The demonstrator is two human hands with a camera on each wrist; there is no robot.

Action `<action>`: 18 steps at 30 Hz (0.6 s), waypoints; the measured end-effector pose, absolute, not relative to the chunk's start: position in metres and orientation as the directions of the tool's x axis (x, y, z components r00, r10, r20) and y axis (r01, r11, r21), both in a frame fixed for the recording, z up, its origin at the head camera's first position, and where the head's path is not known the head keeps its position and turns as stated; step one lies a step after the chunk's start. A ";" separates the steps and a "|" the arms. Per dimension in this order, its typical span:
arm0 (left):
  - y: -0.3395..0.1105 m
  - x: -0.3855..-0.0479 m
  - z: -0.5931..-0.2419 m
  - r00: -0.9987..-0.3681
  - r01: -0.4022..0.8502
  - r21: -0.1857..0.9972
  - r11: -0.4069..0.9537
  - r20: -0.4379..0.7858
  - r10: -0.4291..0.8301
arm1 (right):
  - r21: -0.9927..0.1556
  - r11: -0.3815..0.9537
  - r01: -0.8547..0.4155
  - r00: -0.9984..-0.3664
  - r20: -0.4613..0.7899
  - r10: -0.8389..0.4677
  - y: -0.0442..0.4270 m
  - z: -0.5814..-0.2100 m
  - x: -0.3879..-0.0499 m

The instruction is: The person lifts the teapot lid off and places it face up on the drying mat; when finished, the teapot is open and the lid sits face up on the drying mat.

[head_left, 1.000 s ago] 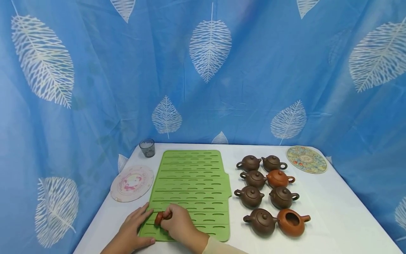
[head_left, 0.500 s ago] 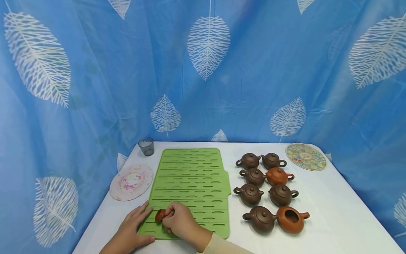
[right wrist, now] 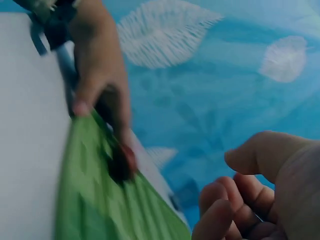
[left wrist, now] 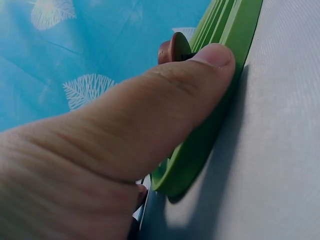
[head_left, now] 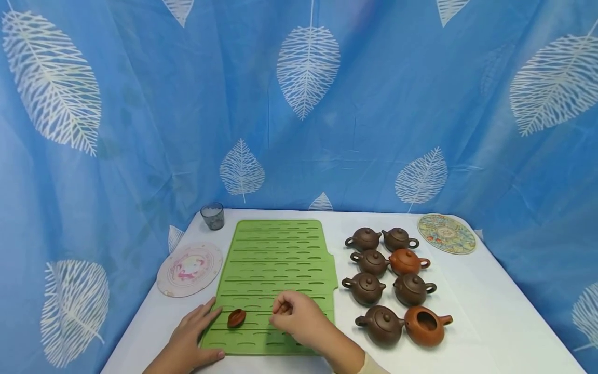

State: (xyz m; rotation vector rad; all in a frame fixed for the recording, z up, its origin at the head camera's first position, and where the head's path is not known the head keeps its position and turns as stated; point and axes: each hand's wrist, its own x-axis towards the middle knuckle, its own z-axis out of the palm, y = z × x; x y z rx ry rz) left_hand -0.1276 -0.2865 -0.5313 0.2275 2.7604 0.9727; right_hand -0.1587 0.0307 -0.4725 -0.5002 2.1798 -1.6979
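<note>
A reddish-brown teapot lid [head_left: 236, 318] lies tilted near the front left of the green mat [head_left: 275, 265], its hollow underside showing. My left hand [head_left: 189, 335] rests on the mat's left front corner with fingers spread, beside the lid. The left wrist view has its thumb [left wrist: 200, 75] on the mat's edge, the lid just behind. Over the mat, right of the lid and apart from it, is my right hand [head_left: 299, 318], loosely curled and holding nothing. In the right wrist view its thumb [right wrist: 255, 152] stands away from the fingers. A lidless reddish teapot [head_left: 425, 326] sits at the front right.
Several dark brown lidded teapots [head_left: 383, 324] and one reddish lidded teapot [head_left: 405, 261] stand in rows right of the mat. A pink round coaster [head_left: 189, 270] lies at left, a grey glass [head_left: 213, 216] behind it. A patterned round coaster [head_left: 446, 234] is at the back right.
My right hand has let go of the teapot lid and moved right, away from it. The lid stays on the mat. My left hand keeps its place.
</note>
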 end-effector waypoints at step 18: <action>-0.287 -0.126 -0.529 -0.961 0.100 0.637 0.764 -0.136 0.240 | -0.801 0.598 -0.027 -0.992 -0.051 -0.113 0.178 -0.453 -0.148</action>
